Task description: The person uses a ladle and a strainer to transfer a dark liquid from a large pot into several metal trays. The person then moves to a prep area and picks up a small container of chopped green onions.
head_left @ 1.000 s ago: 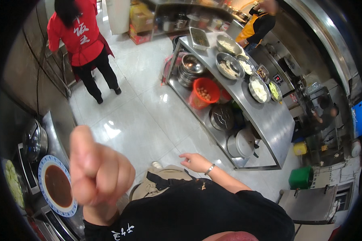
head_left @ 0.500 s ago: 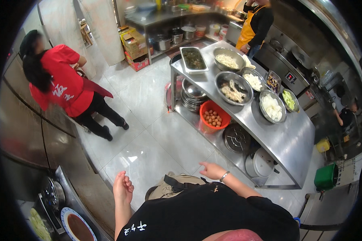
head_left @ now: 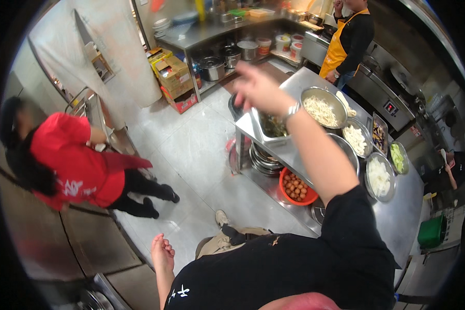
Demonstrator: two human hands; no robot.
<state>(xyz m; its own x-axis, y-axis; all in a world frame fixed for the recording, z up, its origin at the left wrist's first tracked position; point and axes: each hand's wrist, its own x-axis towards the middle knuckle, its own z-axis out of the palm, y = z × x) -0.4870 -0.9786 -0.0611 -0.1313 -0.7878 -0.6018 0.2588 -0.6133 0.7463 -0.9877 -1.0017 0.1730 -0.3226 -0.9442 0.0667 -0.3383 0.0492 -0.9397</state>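
My right hand [head_left: 258, 90] is stretched forward with fingers extended and smeared by motion, holding nothing that I can see. It is above the near-left end of a steel table [head_left: 398, 219], beside a metal tray [head_left: 258, 130] of dark green food. My right forearm partly covers that tray and hides most of a steel bowl [head_left: 352, 155]. Farther along stand bowls with pale shreds [head_left: 321, 110], white pieces [head_left: 355, 138] and white slices [head_left: 378, 177]. My left hand [head_left: 163, 251] hangs low at my side over the floor, its fingers loosely curled and empty.
A person in red [head_left: 82, 160] stands at the left and another in a yellow apron [head_left: 333, 46] behind the table. On the lower shelf sits an orange tub [head_left: 311, 197] of eggs. Cardboard boxes [head_left: 173, 75] and pots [head_left: 212, 68] stand at the back.
My right hand has swung up and forward from beside my body to the tray. My left hand stays low. The view has shifted, and the person in red appears lower and farther left.
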